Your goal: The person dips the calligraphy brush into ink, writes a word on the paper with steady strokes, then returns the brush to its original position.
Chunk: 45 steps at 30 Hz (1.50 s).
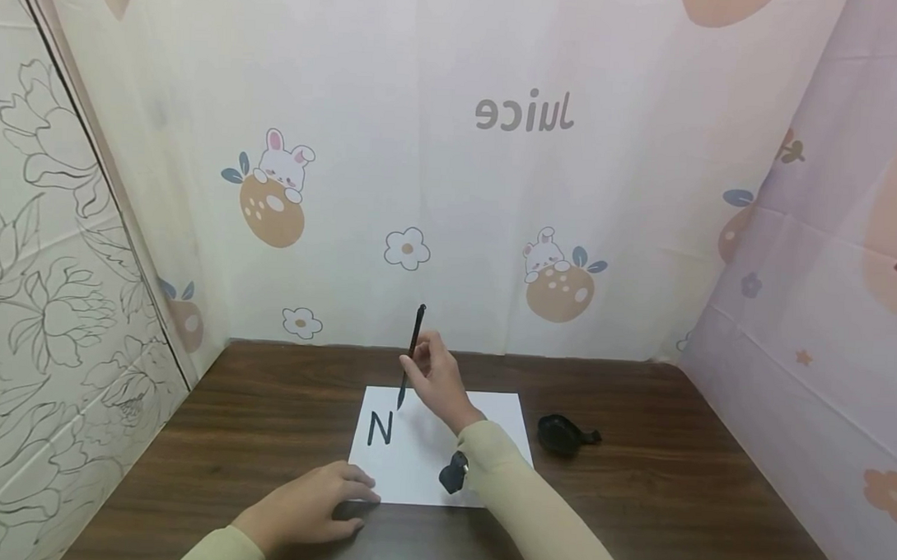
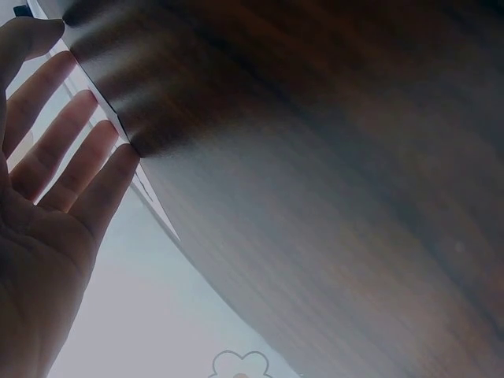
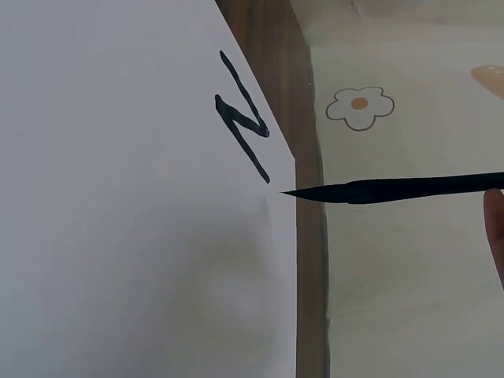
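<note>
A black writing brush (image 1: pixel 416 336) is pinched by my right hand (image 1: pixel 438 378), its handle slanting up and its pointed tip down over the white paper (image 1: pixel 420 468). In the right wrist view the brush (image 3: pixel 394 189) tip is close to the end of a black painted letter N (image 3: pixel 248 118); whether it touches the paper cannot be told. That N (image 1: pixel 380 428) sits at the paper's upper left. My left hand (image 1: pixel 314 506) rests at the paper's lower left corner, fingers extended; in the left wrist view the hand (image 2: pixel 55 181) shows straight fingers with tips at the table.
A small black dish with a short handle (image 1: pixel 559 435) stands on the brown wooden table (image 1: pixel 634 501), right of the paper. A dark wrist camera (image 1: pixel 453 473) sticks out from the right sleeve. Behind the table hangs a printed curtain (image 1: pixel 459 190).
</note>
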Each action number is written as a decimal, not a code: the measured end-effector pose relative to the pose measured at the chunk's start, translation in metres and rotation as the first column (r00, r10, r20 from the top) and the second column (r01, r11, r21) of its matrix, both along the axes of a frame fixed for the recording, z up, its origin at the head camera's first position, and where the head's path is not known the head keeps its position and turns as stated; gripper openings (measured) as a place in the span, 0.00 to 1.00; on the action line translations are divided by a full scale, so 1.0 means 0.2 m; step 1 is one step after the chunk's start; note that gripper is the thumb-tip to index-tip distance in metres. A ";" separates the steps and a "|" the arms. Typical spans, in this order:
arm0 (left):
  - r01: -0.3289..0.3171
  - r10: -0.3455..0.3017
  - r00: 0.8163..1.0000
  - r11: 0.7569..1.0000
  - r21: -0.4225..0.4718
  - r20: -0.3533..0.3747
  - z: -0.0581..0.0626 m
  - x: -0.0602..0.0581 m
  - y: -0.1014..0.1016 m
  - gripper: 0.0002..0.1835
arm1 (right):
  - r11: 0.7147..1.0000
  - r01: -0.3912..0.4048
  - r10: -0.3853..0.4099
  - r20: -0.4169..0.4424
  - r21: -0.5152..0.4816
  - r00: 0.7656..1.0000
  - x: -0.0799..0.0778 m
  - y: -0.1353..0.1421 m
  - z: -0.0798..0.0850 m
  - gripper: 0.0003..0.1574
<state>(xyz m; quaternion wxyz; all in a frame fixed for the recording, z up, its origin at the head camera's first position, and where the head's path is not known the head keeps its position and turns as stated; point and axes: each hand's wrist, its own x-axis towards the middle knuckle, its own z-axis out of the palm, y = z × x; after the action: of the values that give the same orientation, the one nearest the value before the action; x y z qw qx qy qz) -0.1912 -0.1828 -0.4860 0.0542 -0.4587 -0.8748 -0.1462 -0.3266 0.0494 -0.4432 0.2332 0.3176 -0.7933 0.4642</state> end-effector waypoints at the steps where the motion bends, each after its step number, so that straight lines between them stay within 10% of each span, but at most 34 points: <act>1: 0.000 0.000 1.000 1.000 0.000 -0.002 0.00 0.00 0.00 0.14 | 1.000 0.001 -0.001 -0.001 0.001 1.000 0.00 0.00 0.00 0.18; 45: -0.015 0.015 1.000 1.000 -0.012 0.009 0.00 0.00 0.00 0.14 | 1.000 0.006 -0.006 0.024 0.015 1.000 0.00 0.02 -0.05 0.19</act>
<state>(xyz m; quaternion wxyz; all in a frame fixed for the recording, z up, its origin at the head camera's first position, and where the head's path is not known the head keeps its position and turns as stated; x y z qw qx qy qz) -0.1912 -0.1825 -0.4868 0.0484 -0.4518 -0.8793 -0.1427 -0.3257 0.0528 -0.4524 0.2228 0.3113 -0.8003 0.4614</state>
